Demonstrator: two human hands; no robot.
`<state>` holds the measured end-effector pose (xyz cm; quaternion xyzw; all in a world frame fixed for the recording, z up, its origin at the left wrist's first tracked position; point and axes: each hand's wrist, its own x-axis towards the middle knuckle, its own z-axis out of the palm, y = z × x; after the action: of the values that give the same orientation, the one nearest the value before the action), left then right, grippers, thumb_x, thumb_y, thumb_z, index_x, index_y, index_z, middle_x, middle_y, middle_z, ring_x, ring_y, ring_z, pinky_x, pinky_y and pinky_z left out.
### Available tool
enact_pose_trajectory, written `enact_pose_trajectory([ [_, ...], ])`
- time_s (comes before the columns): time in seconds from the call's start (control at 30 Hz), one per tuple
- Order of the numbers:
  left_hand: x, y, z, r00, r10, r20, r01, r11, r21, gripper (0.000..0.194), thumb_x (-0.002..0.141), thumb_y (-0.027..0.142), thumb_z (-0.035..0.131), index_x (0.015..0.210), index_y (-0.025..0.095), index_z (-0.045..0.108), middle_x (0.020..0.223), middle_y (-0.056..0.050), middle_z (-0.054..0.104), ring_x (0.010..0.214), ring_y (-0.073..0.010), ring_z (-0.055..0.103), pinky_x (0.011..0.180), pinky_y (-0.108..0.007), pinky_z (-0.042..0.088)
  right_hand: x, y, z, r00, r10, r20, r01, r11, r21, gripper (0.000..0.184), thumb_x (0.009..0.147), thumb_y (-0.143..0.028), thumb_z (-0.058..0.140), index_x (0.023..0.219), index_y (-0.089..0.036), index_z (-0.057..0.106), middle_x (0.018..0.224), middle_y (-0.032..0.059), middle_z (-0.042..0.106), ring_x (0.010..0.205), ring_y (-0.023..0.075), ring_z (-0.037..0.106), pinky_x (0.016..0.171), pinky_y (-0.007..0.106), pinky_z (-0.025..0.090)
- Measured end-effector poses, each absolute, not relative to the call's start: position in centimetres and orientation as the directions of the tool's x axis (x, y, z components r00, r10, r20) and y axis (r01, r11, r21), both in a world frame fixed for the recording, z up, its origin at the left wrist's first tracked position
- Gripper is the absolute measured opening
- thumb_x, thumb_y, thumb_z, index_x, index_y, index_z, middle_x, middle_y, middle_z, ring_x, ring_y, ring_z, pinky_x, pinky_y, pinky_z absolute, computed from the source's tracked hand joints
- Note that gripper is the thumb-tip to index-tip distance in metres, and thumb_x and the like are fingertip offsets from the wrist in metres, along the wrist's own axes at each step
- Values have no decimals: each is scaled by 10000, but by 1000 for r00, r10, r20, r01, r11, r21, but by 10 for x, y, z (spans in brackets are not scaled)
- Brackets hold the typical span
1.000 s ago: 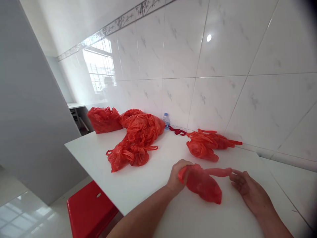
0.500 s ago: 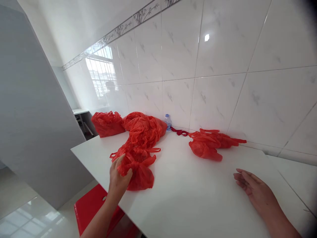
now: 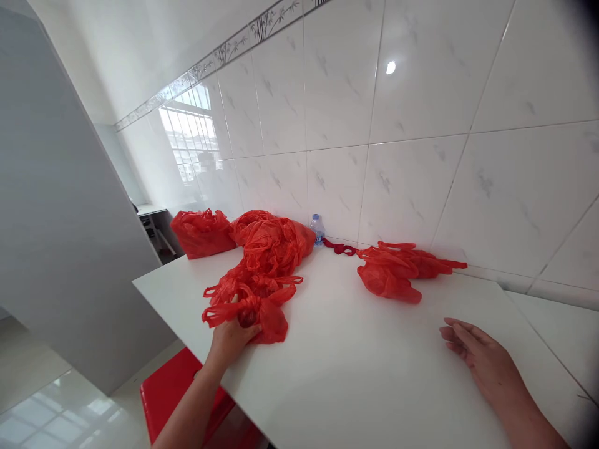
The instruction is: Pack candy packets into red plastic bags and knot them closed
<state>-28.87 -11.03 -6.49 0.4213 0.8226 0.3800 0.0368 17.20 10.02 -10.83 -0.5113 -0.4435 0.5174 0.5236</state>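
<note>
My left hand is around the near side of a knotted red plastic bag, its thumb along the lower front and its other fingers partly hidden behind the bag. The bag's tied loops stick out to both sides over the hand. Beyond it lies a larger heap of crumpled red plastic bags. At the right, above the white table, my right hand holds nothing, with its fingers loosely bent and slightly apart. Farther back from that hand rests another group of tied red bags.
A clear bottle with a blue cap stands by the tiled wall, beside a dark red strip. One more full red bag sits at the table's far left. A red stool is below the left edge.
My left hand has moved lower around the bag, from its top to its side. The bag has shifted slightly away, and its loops now spread left. My right hand has barely moved.
</note>
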Motion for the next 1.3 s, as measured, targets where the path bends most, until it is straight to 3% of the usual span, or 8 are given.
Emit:
enact_pose_trajectory([
  [0.17, -313, -92, -63, -591, 764, 260, 671, 286, 684, 534, 639, 499, 648, 1049, 174, 542, 1007, -92, 636, 926, -294, 603, 774, -402, 470, 172, 101, -110, 69, 997, -45, -53, -41, -998, 404, 645, -477, 710, 950, -214, 676, 869, 58, 684, 838, 180, 628, 670, 226, 555],
  [0.4, -338, -77, -60, -566, 794, 222, 675, 292, 677, 513, 576, 533, 677, 907, 161, 553, 885, -69, 637, 841, -284, 598, 714, -382, 471, 170, 99, -106, 70, 997, -29, -21, -27, -999, 414, 644, -478, 701, 954, -205, 676, 857, 63, 685, 837, 189, 629, 687, 253, 560],
  [0.57, -334, -81, -61, -551, 784, 285, 676, 219, 704, 509, 627, 503, 658, 980, 152, 554, 938, -76, 637, 862, -281, 604, 727, -383, 480, 168, 98, -105, 84, 996, -31, 0, -31, -1000, 417, 639, -478, 694, 953, -205, 676, 863, 64, 683, 846, 203, 631, 688, 279, 561],
  [0.7, -325, -92, -64, -561, 729, 392, 693, 155, 704, 610, 648, 480, 656, 1131, 154, 478, 1135, -103, 577, 1044, -293, 560, 864, -403, 459, 166, 95, -102, 86, 996, -25, 9, -26, -1000, 415, 637, -479, 686, 952, -207, 675, 863, 58, 686, 851, 202, 631, 704, 284, 555],
  [0.8, -320, -103, -71, -644, 679, 353, 656, 253, 711, 700, 680, 523, 610, 1221, 132, 399, 1182, -142, 546, 1070, -317, 551, 861, -436, 462, 161, 92, -96, 94, 995, -18, 40, -21, -999, 409, 635, -476, 671, 939, -203, 676, 843, 56, 691, 848, 207, 631, 704, 291, 546],
  [0.93, -307, -119, -91, -732, 630, 258, 640, 507, 577, 866, 733, 611, 476, 1358, 56, 250, 1253, -231, 494, 1150, -389, 495, 874, -501, 434, 150, 86, -90, 83, 996, 13, 214, -5, -977, 345, 663, -434, 610, 904, -196, 677, 800, 50, 693, 792, 212, 636, 712, 320, 511],
  [1.1, -270, -132, -119, -635, 718, 286, 767, 544, 340, 943, 755, 633, 363, 1424, 4, 151, 1441, -249, 304, 1351, -359, 254, 1075, -506, 235, 132, 80, -88, 30, 995, 100, 489, 73, -869, 227, 711, -372, 515, 829, -250, 664, 832, 7, 691, 806, 215, 612, 698, 323, 439],
  [1.3, -234, -134, -120, -648, 700, 301, 758, 552, 349, 989, 742, 655, 351, 1435, -8, 113, 1489, -238, 204, 1367, -355, 218, 1084, -520, 239, 125, 74, -90, 27, 989, 145, 541, 108, -834, 221, 762, -357, 453, 823, -263, 643, 851, -4, 677, 775, 196, 595, 679, 306, 423],
])
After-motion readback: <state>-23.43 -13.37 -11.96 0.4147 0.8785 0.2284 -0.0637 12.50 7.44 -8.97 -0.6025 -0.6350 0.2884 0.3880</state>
